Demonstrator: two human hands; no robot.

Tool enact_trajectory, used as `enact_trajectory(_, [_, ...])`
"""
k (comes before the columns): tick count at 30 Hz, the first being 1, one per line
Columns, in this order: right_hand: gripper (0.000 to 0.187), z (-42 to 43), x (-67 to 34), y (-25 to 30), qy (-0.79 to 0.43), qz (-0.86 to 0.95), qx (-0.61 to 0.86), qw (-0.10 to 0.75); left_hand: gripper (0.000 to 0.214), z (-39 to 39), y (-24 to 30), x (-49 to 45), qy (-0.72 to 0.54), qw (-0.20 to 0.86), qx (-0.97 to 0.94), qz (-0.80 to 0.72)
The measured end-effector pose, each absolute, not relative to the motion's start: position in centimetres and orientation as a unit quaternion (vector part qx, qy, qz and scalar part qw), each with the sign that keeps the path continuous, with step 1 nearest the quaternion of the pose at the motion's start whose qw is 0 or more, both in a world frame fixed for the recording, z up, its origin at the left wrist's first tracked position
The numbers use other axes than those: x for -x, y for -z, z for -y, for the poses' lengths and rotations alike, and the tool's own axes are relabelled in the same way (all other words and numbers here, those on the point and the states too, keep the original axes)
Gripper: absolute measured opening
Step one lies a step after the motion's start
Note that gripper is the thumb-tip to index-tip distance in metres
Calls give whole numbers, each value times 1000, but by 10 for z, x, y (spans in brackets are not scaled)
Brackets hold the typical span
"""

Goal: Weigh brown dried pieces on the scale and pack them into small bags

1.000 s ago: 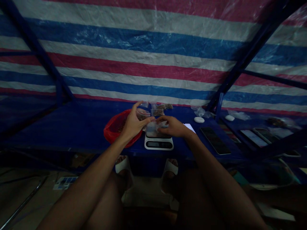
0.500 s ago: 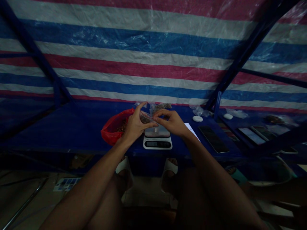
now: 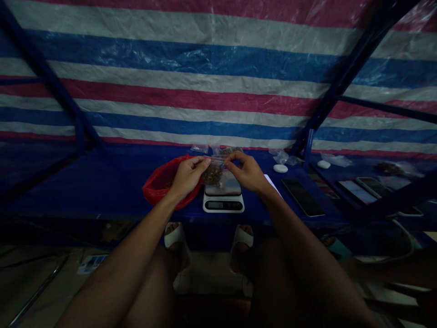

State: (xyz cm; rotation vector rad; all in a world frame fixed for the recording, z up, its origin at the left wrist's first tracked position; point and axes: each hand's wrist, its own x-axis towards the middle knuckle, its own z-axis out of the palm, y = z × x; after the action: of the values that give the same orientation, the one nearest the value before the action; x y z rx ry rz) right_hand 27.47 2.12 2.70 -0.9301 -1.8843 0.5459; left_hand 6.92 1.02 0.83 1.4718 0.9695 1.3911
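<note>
Above scale: small clear bag pinched at its top edge by left hand & right hand.
Best hold both corners level, mouth up, I judge; brown bits inside, prob. seeds (dim light).

This looks like a little stall or packing spot under a tent, not a real room. The back wall is a striped plastic tarp in red, white and blue, with blue metal poles in front of it. A low blue table holds a small kitchen scale. A small clear bag of brown bits is just above it. Beside it are a red plastic bag, more little bags at the back, and phones lying flat.
</note>
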Motion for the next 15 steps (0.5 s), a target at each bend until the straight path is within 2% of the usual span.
enact_trajectory(3, [19,-19,-271,-29,-242,754,389,470,42,-11,-8,-67,-573,430,-579,-388])
enact_trajectory(8, [22,-17,-266,-31,-255,753,369,481,45,-6,-10,-68,-558,461,-579,-376])
enact_trajectory(15, [21,-16,-261,-31,-261,750,362,489,47,-4,-16,-69,-561,446,-577,-392])
